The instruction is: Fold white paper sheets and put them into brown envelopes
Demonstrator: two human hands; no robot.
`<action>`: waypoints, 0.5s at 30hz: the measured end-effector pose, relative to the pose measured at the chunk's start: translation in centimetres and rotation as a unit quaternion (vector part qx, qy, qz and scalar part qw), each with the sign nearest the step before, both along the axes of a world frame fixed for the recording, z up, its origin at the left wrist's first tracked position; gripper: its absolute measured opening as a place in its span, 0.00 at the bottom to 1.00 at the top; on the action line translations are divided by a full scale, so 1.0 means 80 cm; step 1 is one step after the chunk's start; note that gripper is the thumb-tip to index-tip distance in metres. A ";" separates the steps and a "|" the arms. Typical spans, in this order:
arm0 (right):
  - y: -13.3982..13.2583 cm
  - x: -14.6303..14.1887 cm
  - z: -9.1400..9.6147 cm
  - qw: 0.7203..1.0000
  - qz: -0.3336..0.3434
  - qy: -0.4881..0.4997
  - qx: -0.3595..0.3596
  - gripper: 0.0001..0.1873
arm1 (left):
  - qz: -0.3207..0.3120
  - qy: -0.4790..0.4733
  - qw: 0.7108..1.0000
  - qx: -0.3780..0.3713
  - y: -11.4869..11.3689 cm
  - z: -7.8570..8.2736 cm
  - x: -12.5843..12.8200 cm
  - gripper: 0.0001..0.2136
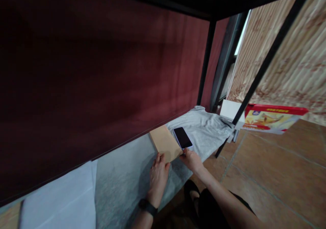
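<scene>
A flat tan rectangular item [165,142], like a kraft notebook or envelope, lies on the grey cloth of a shelf. My left hand [159,171] has its fingertips on the near left edge of it, with the thumb at the near edge. At its near right corner, my right hand [191,159] curls its fingers in a pinch. Just right of the tan item is a phone [182,138] with a dark screen and a pale case, close to my right fingertips. A dark watch band is around my left wrist.
Grey cloth [122,174] covers the shelf and bunches up at the far right end. White folded sheets [63,201] lie at the left. Black metal posts [265,66] frame the shelf. Beyond it, a red and yellow printed box [275,118] stands by a white box [230,110] above the tiled floor.
</scene>
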State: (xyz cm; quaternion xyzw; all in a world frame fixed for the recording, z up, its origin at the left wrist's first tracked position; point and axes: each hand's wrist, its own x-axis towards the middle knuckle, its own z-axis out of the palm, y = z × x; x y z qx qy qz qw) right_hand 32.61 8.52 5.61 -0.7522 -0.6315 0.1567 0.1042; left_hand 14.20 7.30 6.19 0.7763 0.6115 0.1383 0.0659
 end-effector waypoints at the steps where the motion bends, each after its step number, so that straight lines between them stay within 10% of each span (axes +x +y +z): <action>1: 0.001 0.000 0.000 1.000 0.000 -0.005 -0.002 0.13 | -0.001 -0.010 1.000 -0.001 0.000 -0.001 0.000 0.19; 15: 0.009 -0.005 -0.002 1.000 0.020 0.015 0.014 0.13 | 0.054 -0.123 0.991 0.026 0.001 -0.016 0.004 0.23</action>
